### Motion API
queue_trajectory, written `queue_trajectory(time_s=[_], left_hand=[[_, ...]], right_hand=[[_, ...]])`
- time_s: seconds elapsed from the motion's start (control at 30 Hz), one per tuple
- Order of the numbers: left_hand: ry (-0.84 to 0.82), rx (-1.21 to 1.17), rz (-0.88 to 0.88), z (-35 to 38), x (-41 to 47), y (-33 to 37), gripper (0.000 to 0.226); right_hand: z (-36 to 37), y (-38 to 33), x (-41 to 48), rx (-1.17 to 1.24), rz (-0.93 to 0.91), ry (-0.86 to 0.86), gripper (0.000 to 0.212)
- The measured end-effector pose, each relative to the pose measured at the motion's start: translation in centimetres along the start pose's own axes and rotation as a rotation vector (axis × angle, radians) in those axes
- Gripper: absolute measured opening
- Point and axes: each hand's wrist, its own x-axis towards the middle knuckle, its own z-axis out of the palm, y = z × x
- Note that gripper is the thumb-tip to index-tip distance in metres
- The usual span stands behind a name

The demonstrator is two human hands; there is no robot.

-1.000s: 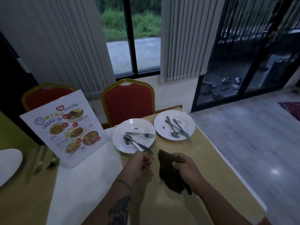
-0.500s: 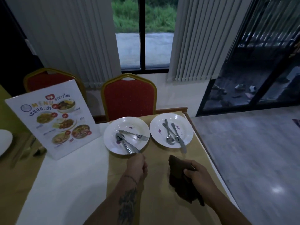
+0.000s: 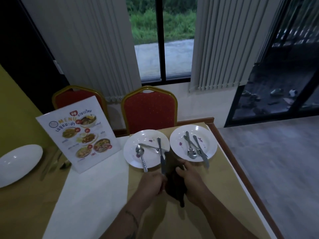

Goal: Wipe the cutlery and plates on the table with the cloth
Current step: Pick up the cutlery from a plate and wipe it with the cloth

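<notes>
The left hand [image 3: 150,183] is closed around the lower end of a table knife [image 3: 161,156], whose length runs up over the near edge of the left plate [image 3: 131,149]. Just beside it, the right hand [image 3: 190,181] grips a dark cloth [image 3: 174,185], bunched between the two hands and touching the knife along its lower part; a tail of the cloth hangs down toward the person. Both forearms reach in from the bottom edge, over the tan runner on the tabletop [image 3: 96,195].

On the left plate lie a spoon [image 3: 141,156], its handle sticking out past the near rim, and a fork [image 3: 149,147] set crosswise; small purple smears mark the plate. The right plate [image 3: 211,144], close beside the first, carries a spoon [image 3: 190,149], a knife [image 3: 201,152] and a third piece crossed under them, also with purple stains.

To the left stands a printed menu card [image 3: 77,135]. Farther left sits another white plate [image 3: 17,164] with cutlery next to it, too dim to identify. Two red chairs [image 3: 149,111] with gold frames stand behind the tabletop, before vertical blinds and a window
</notes>
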Motion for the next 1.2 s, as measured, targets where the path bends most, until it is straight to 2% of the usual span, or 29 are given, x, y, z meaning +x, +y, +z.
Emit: queue_trajectory(time_s=[0.1,0.23,0.4,0.57,0.67,0.77,0.83,0.9,1.0,1.1,1.2], left_hand=[[-0.049,0.198,0.137,-1.1,-1.3,-0.4,0.021],[-0.126,0.383,0.181,-3.2,-2.9,-1.3,0.036],[-0.261,0.429,0.217,-7.0,-5.2,-2.3,0.025],[-0.133,0.590,0.353,-11.2,-4.8,-3.6,0.026],[-0.083,0.573,0.400,-12.8,-4.7,-4.6,0.026],[-0.027,0.528,0.486,-14.8,-5.1,-6.0,0.026],[0.027,0.494,0.594,-16.0,-5.3,-7.1,0.023],[0.065,0.491,0.651,-17.5,-5.8,-8.2,0.021],[0.075,0.500,0.688,-19.0,-6.5,-9.2,0.025],[0.043,0.519,0.698,-19.8,-7.4,-9.6,0.025],[-0.081,0.478,0.584,-20.8,-8.2,-9.4,0.018]], right_hand=[[2.3,0.1,0.2,-0.035,-0.046,-0.079,0.024],[3.9,-0.9,-0.2,-0.083,-0.089,0.034,0.032],[4.8,-3.5,-0.8,-0.037,-0.139,0.182,0.034],[8.2,-4.8,-3.1,0.049,-0.261,0.327,0.025],[10.5,-4.5,-4.9,0.098,-0.353,0.390,0.023],[13.0,-3.8,-6.5,0.331,-0.367,0.393,0.026],[14.0,-3.1,-7.1,0.617,-0.317,0.298,0.024],[15.0,-2.0,-8.0,0.774,-0.261,0.174,0.027],[17.4,0.2,-10.1,0.589,-0.220,0.108,0.030],[20.2,1.8,-11.8,0.318,-0.255,0.203,0.027],[21.6,1.9,-12.8,0.087,-0.337,0.325,0.024]])
